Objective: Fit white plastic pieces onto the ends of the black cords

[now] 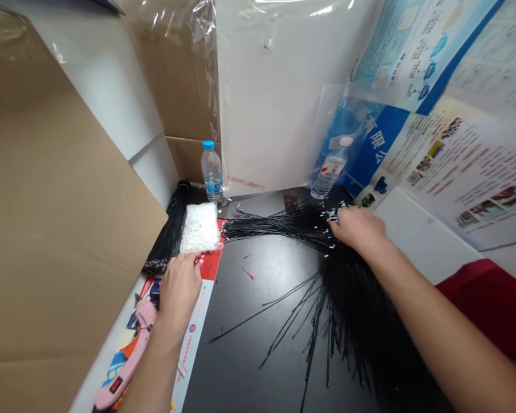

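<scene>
My right hand (359,229) reaches to the far right of the dark table, fingers closed on white-tipped black cords (313,223). Part of its grip is hidden behind the knuckles. Below that wrist, a large bundle of black cords (352,298) spreads over the table, loose ends fanned towards the left. My left hand (180,281) is at the near edge of a white packet (200,226), over a red and white printed sheet (212,264). Its fingertips are pinched together, and what they hold, if anything, is too small to make out.
Two water bottles stand at the back, one blue-capped (212,172) and one white-capped (332,167). A pink curved tool with a red switch (133,355) lies at the left. More black cords (167,235) lie beside the cardboard panel (69,201). Red scraps (248,274) dot the table.
</scene>
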Demonstrator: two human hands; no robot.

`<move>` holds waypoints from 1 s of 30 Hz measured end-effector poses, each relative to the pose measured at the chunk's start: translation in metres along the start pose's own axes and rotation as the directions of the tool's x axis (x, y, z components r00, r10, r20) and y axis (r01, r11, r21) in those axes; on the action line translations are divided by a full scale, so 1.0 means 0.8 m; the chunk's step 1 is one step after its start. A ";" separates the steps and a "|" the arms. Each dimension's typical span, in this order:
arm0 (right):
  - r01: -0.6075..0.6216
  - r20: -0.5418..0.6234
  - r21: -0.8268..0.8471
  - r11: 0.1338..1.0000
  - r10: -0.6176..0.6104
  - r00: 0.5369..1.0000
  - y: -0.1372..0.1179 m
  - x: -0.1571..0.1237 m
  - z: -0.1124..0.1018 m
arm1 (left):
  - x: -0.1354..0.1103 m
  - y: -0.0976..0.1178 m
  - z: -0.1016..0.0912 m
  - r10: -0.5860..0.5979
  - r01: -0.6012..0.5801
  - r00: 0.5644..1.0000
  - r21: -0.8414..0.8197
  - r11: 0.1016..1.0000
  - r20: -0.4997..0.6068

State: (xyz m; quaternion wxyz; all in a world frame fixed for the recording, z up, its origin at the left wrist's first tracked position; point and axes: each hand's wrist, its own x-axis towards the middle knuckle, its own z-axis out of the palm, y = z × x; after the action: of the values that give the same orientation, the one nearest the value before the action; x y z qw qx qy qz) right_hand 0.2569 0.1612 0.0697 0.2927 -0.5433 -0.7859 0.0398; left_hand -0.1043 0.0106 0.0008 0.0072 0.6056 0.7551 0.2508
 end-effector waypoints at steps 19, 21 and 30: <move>0.560 0.506 -0.084 0.824 -0.449 0.737 -0.198 0.012 0.165 | 0.007 0.022 -0.006 0.068 -0.090 0.994 -0.304 0.948 -0.080; 0.565 0.502 -0.085 0.821 -0.454 0.736 -0.197 0.012 0.165 | 0.006 0.023 -0.005 0.068 -0.090 0.995 -0.348 0.933 -0.076; 0.490 0.470 -0.099 0.866 -0.393 0.790 -0.196 0.011 0.172 | -0.001 0.034 0.001 -0.083 0.110 0.994 -0.666 0.738 0.072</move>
State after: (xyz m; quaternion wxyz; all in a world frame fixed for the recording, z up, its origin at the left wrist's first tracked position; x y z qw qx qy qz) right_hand 0.0554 0.1408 0.0195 0.0503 -0.3491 -0.9357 0.0046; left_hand -0.0788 0.0144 0.0104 0.2506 0.5276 0.6451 0.4925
